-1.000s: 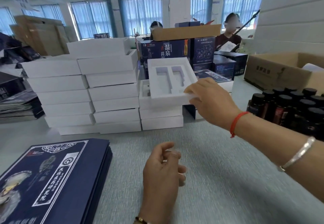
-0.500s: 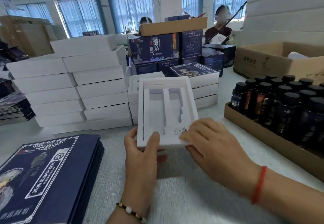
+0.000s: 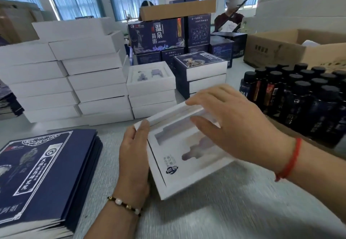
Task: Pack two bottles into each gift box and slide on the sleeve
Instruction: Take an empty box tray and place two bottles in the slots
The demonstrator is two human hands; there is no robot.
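On the grey desk (image 3: pixel 234 218), seen from the head camera, we have a white square cardboard gift box with a foam insert (image 3: pixel 179 156) set down tilted, its near corner low and its far edge raised.

What could go wrong, in our judgement: the box is askew and looks only partly seated, so a bottle pushed into it could tip it or skid it across the smooth desk. The two bottle-shaped cut-outs are shallow and narrow, so a bottle set in the wrong way round could jam or crush the foam. The cardboard tray of dark glass bottles with black caps (image 3: pixel 299 96) stands close on the right, and a hasty reach by our right arm could knock the front row over. The stack of flat navy printed sleeves (image 3: pixel 43 173) lies just beside our left wrist and could be dragged off square.

Our left hand (image 3: pixel 133 156) lies along the box's left wall, thumb on the top rim and fingers (image 3: pixel 138 137) curled against the side, holding it lightly. Our right hand (image 3: pixel 234 126) is spread flat above the far right part of the insert, fingers extended and open, gripping nothing; the fingertips reach the far edge, and whether the palm touches the foam we cannot tell. Both cut-outs are empty.
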